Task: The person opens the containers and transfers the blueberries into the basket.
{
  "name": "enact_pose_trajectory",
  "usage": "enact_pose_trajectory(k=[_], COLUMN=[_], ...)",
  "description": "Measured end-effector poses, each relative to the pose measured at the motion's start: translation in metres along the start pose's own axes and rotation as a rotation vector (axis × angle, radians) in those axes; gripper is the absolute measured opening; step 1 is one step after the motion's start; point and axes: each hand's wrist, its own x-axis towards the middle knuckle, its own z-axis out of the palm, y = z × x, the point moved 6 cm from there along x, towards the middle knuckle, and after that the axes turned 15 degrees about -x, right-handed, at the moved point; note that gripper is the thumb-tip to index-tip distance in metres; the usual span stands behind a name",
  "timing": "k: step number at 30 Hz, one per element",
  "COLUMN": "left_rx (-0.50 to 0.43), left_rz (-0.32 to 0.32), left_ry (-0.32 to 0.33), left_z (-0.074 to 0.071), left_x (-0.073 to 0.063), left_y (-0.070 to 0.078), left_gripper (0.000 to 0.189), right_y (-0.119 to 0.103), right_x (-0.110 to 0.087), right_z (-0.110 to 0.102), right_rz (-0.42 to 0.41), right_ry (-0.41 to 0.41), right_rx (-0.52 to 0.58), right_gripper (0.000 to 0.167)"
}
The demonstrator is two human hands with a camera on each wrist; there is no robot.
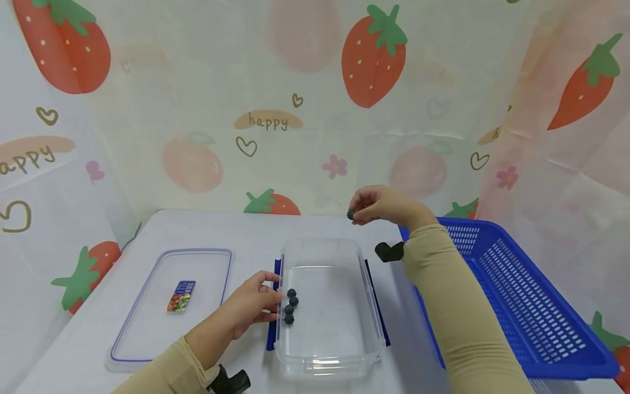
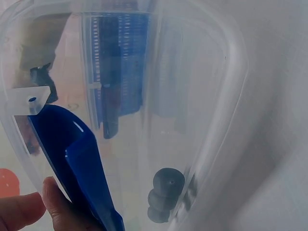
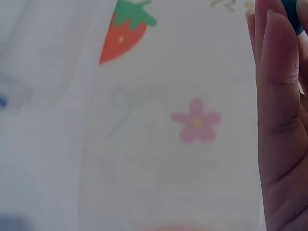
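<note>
My right hand (image 1: pixel 381 205) is raised above the far right of a clear plastic container (image 1: pixel 325 364), pinching a small dark blueberry (image 1: pixel 350 215) between thumb and fingertips. Only a bluish bit of this blueberry (image 3: pixel 292 17) shows at the corner of the right wrist view. Several more blueberries (image 1: pixel 289 310) lie in a row inside the container along its left wall. My left hand (image 1: pixel 251 303) rests with spread fingers against that wall, by the blue side latch (image 1: pixel 271 334). Close up, the left wrist view has the fingertips at the edge of the blue latch (image 2: pixel 86 159).
To the left, a clear lid (image 1: pixel 143 328) with a blue seal lies flat, bearing a colourful label (image 1: pixel 181 296). A blue perforated basket (image 1: pixel 536 284) stands to the right, partly behind my right sleeve (image 1: pixel 458 295). Behind the white table (image 1: pixel 256 235) hangs a strawberry-print cloth (image 1: pixel 315 137).
</note>
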Motion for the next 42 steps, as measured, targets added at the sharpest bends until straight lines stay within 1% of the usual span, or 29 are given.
enact_pose_trajectory(k=[6,9,12,14,18,21,26,29,31,34,37,42], left_rx=[0.005,0.006,0.007,0.007,0.002,0.000,0.003,0.003,0.000,0.001,0.002,0.008], left_rz=[-0.003,-0.001,0.001,-0.003,-0.006,-0.001,0.002,0.002,0.003,0.002,0.000,-0.003], left_ry=[0.002,0.000,0.000,0.001,0.001,-0.002,-0.008,0.000,0.005,0.009,0.010,0.009], left_z=[0.000,0.001,0.001,0.001,0.001,0.002,0.003,0.003,0.002,0.002,0.002,0.002], left_x=[0.000,0.000,0.000,0.000,0.000,0.000,0.000,0.001,0.001,0.002,0.002,0.001], left_y=[0.000,0.000,0.000,0.000,-0.001,0.000,0.001,0.000,0.000,0.000,0.000,0.000], left_gripper=[0.041,0.041,0.041,0.041,0.041,0.041,0.042,0.041,0.041,0.041,0.041,0.041], right_y=[0.030,0.047,0.063,0.075,0.097,0.112,0.130,0.136,0.140,0.143,0.144,0.148], right_x=[-0.034,-0.050,-0.065,-0.074,-0.086,-0.092,-0.098,-0.099,-0.099,-0.099,-0.100,-0.103], right_z=[-0.028,-0.038,-0.046,-0.049,-0.053,-0.054,-0.054,-0.052,-0.050,-0.047,-0.046,-0.044], right_rz=[0.061,0.085,0.111,0.135,0.161,0.182,0.215,0.227,0.252,0.296,0.322,0.352], right_ry=[0.050,0.071,0.093,0.101,0.117,0.130,0.149,0.139,0.129,0.119,0.108,0.108], right_rx=[-0.073,-0.075,-0.066,-0.040,0.005,0.020,0.022,-0.002,-0.018,-0.067,-0.115,-0.124], right_gripper=[0.019,0.019,0.021,0.023,0.027,0.028,0.023,0.022,0.021,0.020,0.020,0.020])
